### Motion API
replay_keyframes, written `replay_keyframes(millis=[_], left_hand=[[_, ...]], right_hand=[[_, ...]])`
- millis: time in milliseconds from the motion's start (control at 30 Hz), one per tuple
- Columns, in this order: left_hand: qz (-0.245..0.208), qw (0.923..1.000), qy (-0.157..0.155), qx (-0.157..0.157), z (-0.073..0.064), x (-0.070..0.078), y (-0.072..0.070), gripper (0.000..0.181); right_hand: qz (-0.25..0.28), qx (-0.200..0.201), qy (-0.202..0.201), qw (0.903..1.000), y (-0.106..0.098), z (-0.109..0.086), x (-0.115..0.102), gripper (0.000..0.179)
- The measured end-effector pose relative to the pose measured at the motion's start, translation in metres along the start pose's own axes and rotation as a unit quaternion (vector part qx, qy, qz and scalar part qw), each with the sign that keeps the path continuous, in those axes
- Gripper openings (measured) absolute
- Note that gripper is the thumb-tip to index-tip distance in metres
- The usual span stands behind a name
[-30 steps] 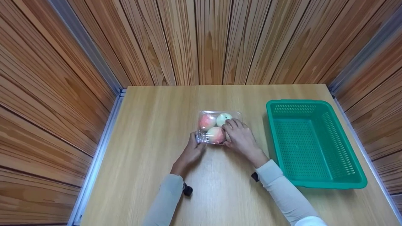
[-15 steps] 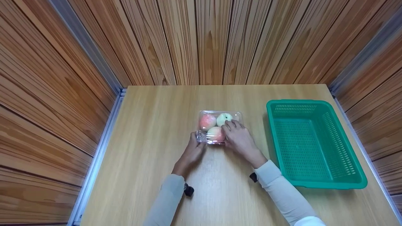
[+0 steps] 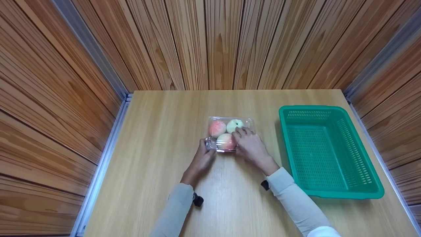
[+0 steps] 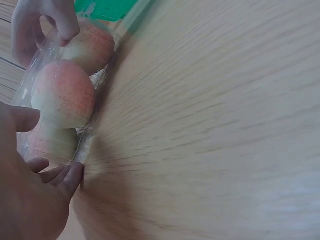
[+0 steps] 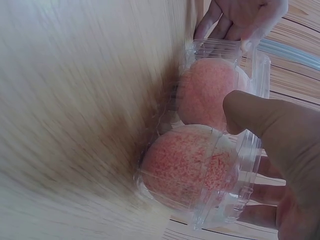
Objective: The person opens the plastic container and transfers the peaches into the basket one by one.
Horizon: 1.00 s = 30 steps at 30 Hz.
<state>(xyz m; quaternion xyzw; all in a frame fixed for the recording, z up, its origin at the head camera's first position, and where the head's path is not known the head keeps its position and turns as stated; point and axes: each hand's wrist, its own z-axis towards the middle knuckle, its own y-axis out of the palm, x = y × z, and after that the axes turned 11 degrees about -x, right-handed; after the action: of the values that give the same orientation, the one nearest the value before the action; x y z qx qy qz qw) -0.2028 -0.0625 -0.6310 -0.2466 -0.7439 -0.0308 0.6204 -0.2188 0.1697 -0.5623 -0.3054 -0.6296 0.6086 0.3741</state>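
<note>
A clear plastic clamshell box (image 3: pixel 247 121) with peaches (image 3: pixel 217 128) inside lies on the wooden table, mid-view. Its lid lies over the fruit. My left hand (image 3: pixel 201 159) grips the near left corner; in the left wrist view the thumb is at the lid side and the fingers are low by the base. Over the near right part, my right hand (image 3: pixel 251 146) holds the lid edge. In the right wrist view its thumb (image 5: pixel 250 112) presses the front side and the other fingers lie across the top. The right hand hides part of the box and fruit in the head view.
To the right stands a green plastic basket (image 3: pixel 289 158) with perforated sides, nothing visible in it. Wood-panelled walls (image 3: pixel 222 46) enclose the table (image 3: pixel 158 131) at the back and both sides. Metal rails run along the side edges.
Both hands stay at the box. The right hand's fingers have shifted very slightly toward the person on the lid; box and basket keep their places.
</note>
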Motion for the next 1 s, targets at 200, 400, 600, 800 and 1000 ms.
replay_keyframes(millis=[200,400,600,800,1000], left_hand=[[-0.016,0.9998,-0.014,-0.001,-0.0011,-0.0009,0.0011,0.073],[-0.051,0.9984,-0.026,0.002,-0.0025,-0.0002,0.0014,0.074],[-0.070,0.9975,-0.013,0.000,-0.0023,-0.0011,0.0016,0.072],[-0.073,0.9972,-0.009,-0.007,-0.0031,-0.0020,0.0019,0.071],[-0.071,0.9973,-0.018,-0.011,-0.0033,-0.0032,0.0016,0.072]], right_hand=[[0.008,-0.009,-0.001,0.9999,-0.0014,0.0014,-0.0002,0.064],[0.000,0.016,-0.018,0.9997,-0.0002,0.0031,0.0009,0.064],[0.009,0.012,-0.022,0.9996,-0.0014,0.0042,0.0033,0.064],[0.032,-0.002,-0.026,0.9991,-0.0052,0.0050,0.0048,0.062],[0.031,-0.018,-0.032,0.9989,-0.0091,0.0066,0.0061,0.060]])
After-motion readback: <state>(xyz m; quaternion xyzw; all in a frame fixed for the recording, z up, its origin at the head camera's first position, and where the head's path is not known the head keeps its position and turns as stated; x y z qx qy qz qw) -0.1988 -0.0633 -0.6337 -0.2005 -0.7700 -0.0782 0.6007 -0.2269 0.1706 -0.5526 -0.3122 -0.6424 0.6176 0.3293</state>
